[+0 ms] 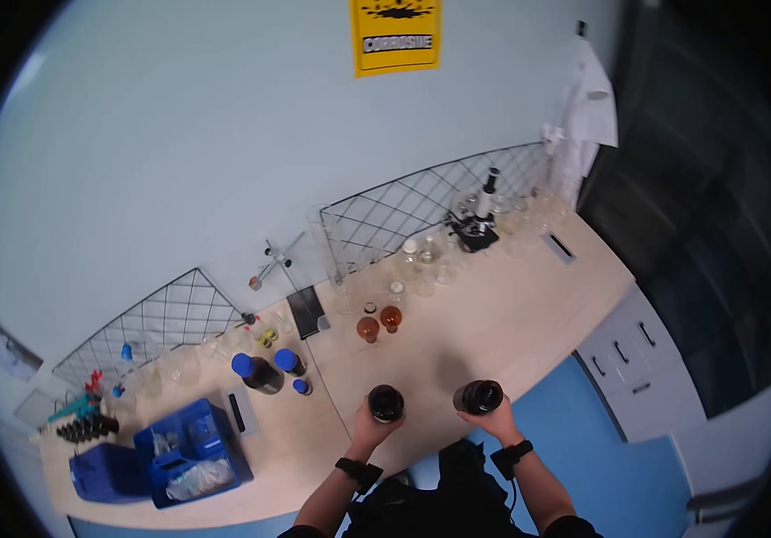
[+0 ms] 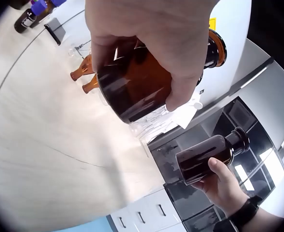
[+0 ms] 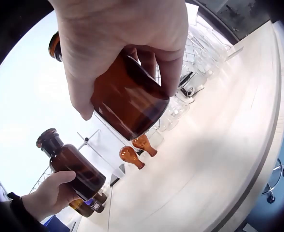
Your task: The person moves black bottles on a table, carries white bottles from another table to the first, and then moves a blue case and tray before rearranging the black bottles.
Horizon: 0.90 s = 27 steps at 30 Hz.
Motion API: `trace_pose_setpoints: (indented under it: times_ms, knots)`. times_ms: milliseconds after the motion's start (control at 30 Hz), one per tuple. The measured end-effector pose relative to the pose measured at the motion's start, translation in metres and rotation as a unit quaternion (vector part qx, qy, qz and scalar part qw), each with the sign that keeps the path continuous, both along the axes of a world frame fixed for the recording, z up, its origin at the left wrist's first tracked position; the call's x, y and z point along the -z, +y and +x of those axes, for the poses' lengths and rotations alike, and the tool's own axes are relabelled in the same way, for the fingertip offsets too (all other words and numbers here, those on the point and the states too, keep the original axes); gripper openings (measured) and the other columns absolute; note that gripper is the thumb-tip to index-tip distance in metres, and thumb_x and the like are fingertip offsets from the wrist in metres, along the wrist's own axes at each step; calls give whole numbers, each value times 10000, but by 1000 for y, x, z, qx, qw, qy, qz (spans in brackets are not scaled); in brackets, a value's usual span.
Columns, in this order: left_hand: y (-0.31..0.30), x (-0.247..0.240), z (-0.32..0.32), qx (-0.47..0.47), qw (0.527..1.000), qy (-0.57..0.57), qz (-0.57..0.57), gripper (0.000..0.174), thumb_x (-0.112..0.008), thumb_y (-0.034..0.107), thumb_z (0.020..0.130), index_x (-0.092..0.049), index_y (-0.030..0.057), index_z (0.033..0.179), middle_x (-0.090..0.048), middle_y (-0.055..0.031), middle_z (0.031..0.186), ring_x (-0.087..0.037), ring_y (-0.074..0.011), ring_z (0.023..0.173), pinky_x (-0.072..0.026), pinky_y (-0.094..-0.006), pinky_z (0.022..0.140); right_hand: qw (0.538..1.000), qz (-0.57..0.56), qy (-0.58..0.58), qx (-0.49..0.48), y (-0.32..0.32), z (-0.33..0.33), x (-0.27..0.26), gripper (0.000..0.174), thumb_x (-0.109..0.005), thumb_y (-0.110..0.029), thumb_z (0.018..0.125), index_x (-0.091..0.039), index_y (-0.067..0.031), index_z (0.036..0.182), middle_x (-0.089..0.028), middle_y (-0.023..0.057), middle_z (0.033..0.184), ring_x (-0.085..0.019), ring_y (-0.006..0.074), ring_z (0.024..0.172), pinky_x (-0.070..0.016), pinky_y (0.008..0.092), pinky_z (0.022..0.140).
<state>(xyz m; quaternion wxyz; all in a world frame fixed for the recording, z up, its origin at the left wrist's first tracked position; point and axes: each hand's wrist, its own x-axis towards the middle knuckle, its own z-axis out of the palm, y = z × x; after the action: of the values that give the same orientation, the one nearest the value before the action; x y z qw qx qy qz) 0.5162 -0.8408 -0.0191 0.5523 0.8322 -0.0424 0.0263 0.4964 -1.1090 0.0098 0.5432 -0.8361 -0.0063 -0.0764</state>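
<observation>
Left hand (image 1: 373, 432) grip curled round glossy amber glass bottle (image 1: 386, 403), right hand (image 1: 491, 418) clasping second cylindrical bottle (image 1: 478, 395)

Open bench (image 1: 502, 332) just past the fingers of the left hand (image 1: 370, 429) and right hand (image 1: 493, 420). Farther ahead of the left fingers, two amber flasks (image 1: 368, 330) block the way, and blue-capped bottles (image 1: 264, 369) crowd their left.

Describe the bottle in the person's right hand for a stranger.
Find the pale bench below the wire grids. At its front edge the left hand holds one dark amber bottle; the right hand holds the second bottle, nearest the white drawers.
</observation>
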Motion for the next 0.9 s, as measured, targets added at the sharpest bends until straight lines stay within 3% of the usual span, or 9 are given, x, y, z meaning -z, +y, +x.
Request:
trace_pose_setpoints:
  times_ms: [167, 200, 367, 467, 900]
  knots:
    - [-12, 43, 29, -132, 990, 23, -54, 552, -784, 184, 566, -519, 34, 1027, -615, -114, 939, -608, -214, 866, -475, -323, 772, 993, -17, 40, -113, -2, 78, 16, 595, -820, -242, 542, -513, -49, 1013, -605, 96, 929, -600, 230, 860, -479, 334, 769]
    - [-13, 52, 32, -162, 984, 31, -62, 552, -783, 171, 566, -516, 33, 1030, -616, -109, 935, -607, -206, 862, -475, -319, 770, 989, -22, -2, -144, 0, 95, 29, 570, -809, -246, 550, -523, -59, 1007, -600, 96, 910, -597, 250, 837, -476, 343, 749]
    - [-10, 69, 54, -275, 959, 25, -57, 556, -773, 131, 569, -499, 19, 1040, -609, -97, 941, -598, -189, 862, -470, -309, 773, 975, 0, 38, -217, 38, 150, 29, 523, -793, -240, 561, -533, -59, 976, -584, 107, 915, -575, 275, 865, -460, 361, 764]
    - [-12, 70, 60, -300, 953, 23, -44, 537, -761, 121, 575, -499, 19, 1032, -598, -95, 941, -587, -179, 857, -465, -303, 777, 976, -19, -30, -215, 60, 167, 59, 522, -787, -252, 562, -527, -64, 973, -579, 119, 914, -562, 307, 849, -459, 387, 727]
    - [-15, 90, 71, -303, 950, 36, -68, 550, -763, 130, 576, -493, 16, 1041, -596, -96, 941, -580, -162, 861, -462, -295, 775, 976, -30, -2, -217, 89, 181, 93, 578, -800, -277, 542, -509, -67, 996, -605, 127, 928, -593, 297, 847, -474, 377, 717]
